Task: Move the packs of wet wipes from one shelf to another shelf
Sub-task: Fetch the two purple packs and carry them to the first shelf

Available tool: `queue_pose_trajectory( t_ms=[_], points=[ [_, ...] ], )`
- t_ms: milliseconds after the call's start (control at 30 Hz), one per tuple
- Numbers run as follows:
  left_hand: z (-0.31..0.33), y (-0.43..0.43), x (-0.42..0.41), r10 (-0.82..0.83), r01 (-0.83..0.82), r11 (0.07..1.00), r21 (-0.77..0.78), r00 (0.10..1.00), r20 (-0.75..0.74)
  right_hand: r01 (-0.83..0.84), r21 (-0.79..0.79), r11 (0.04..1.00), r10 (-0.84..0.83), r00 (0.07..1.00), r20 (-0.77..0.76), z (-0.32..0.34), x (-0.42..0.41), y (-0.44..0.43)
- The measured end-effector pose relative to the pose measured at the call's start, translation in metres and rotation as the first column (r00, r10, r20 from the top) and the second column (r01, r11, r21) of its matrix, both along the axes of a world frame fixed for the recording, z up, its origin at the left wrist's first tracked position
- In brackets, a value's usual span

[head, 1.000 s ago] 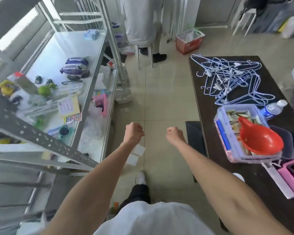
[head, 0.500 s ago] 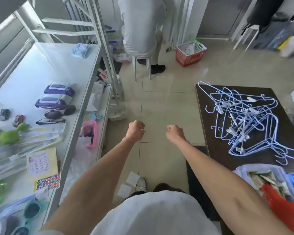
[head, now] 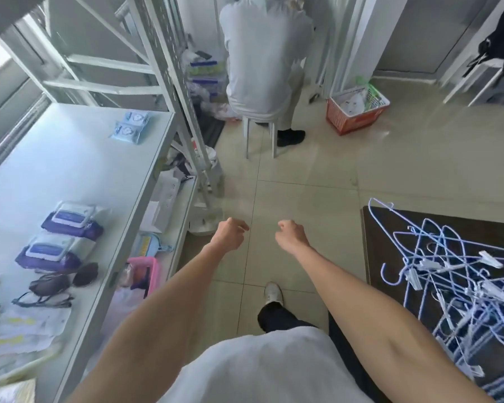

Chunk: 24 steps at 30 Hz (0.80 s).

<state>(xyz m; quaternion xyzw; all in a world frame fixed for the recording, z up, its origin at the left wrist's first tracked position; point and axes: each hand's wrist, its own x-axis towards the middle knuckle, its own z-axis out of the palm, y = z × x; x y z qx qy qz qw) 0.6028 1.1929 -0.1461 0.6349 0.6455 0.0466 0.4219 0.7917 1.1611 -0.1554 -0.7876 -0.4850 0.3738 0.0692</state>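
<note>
Two purple packs of wet wipes lie on the white shelf [head: 79, 158] at my left, one pack [head: 72, 221] behind the other pack [head: 48, 253]. Two light-blue packs [head: 131, 126] lie at the far end of the same shelf. My left hand [head: 229, 234] and my right hand [head: 291, 235] hang over the tiled floor in front of me, both with curled fingers and holding nothing. Both hands are well to the right of the shelf and touch no pack.
Sunglasses [head: 61, 282] lie near the purple packs. A lower shelf holds a pink basket [head: 144, 271]. A dark table [head: 390, 237] with a heap of blue hangers [head: 460, 271] stands at right. A person [head: 262, 53] sits on a stool ahead beside an orange basket [head: 357, 112].
My view has moved forward and lifted: the shelf items slid toward me, and the tub with the red funnel left the view. Both hands kept their curled pose.
</note>
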Motion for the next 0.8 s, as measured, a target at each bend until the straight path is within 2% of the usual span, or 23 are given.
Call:
queue_pose_trajectory(
  t_ms=[100, 200, 367, 467, 600, 700, 800],
  points=[
    [0.008, 0.052, 0.01, 0.052, -0.052, 0.999, -0.004, 0.999, 0.007, -0.013, -0.019, 1.0, 0.012, 0.998, -0.068, 0.008, 0.007, 0.059],
    [0.015, 0.097, 0.017, 0.103, -0.104, 0.994, 0.02, 0.994, 0.023, -0.052, 0.021, 0.998, 0.052, 0.998, -0.043, 0.017, 0.01, 0.109],
    [0.011, 0.142, 0.015, 0.157, -0.156, 0.987, -0.02, 0.988, 0.014, -0.1, -0.043, 0.994, 0.096, 0.992, -0.08, 0.019, -0.001, 0.153],
    [0.002, 0.17, 0.01, 0.13, -0.13, 0.991, -0.04, 0.992, 0.002, -0.108, -0.061, 0.992, 0.103, 0.992, -0.069, 0.017, -0.004, 0.177],
    [-0.003, 0.201, 0.004, 0.104, -0.103, 0.993, -0.053, 0.995, 0.005, -0.101, -0.034, 0.994, 0.1, 0.994, -0.05, 0.019, -0.009, 0.206],
    [-0.001, 0.212, -0.003, 0.115, -0.114, 0.992, -0.057, 0.993, 0.015, -0.157, 0.012, 0.987, 0.158, 0.986, -0.052, 0.024, -0.022, 0.23],
    [0.006, 0.216, -0.026, 0.22, -0.219, 0.975, -0.042, 0.975, 0.014, -0.237, 0.081, 0.968, 0.243, 0.968, -0.07, 0.033, -0.052, 0.256]
  ],
)
